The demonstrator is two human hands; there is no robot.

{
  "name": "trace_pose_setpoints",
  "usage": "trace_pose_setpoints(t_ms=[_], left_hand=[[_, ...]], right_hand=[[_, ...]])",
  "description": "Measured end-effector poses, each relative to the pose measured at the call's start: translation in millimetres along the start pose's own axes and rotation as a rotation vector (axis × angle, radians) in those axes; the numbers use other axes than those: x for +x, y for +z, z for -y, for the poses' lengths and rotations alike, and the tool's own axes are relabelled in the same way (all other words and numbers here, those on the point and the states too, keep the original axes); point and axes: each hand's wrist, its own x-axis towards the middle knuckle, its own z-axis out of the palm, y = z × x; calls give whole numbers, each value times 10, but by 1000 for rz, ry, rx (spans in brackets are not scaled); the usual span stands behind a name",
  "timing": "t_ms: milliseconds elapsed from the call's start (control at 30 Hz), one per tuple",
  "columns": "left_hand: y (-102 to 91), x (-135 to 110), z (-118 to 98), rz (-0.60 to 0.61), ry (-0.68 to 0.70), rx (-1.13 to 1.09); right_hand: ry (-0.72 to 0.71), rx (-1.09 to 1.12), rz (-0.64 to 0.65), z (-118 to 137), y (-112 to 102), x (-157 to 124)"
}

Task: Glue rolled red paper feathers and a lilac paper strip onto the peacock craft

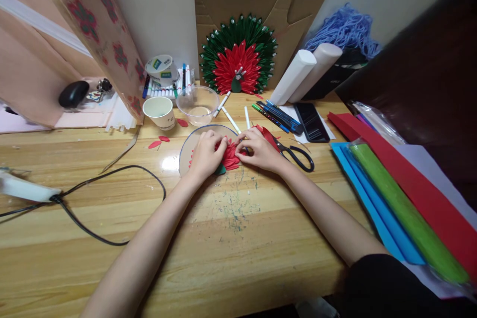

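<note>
A round cardboard disc with a blue edge lies on the wooden table. Red paper petals are laid in a fan on it, with a green bit at the bottom. My left hand rests on the disc, fingers curled and pressing on the petals. My right hand is beside it, fingers pinched together on the red petals' right edge. Both hands touch the petal cluster.
Black scissors lie right of my right hand. Behind are a paper cup, a clear bowl, markers, a phone, a finished red-green fan piece. Coloured paper rolls lie right; a glue gun and cable left.
</note>
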Motion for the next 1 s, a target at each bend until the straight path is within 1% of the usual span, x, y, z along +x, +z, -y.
trace_pose_setpoints(t_ms=[133, 300, 533, 1000], left_hand=[[-12, 0, -12, 5, -6, 4], [-20, 3, -21, 4, 3, -1], [-14, 0, -22, 7, 0, -8], [-9, -1, -15, 9, -2, 1]], right_hand=[[6, 6, -4, -8, -22, -3], [28, 28, -98, -5, -53, -95], [27, 1, -83, -30, -44, -225], [26, -40, -100, -6, 8, -196]])
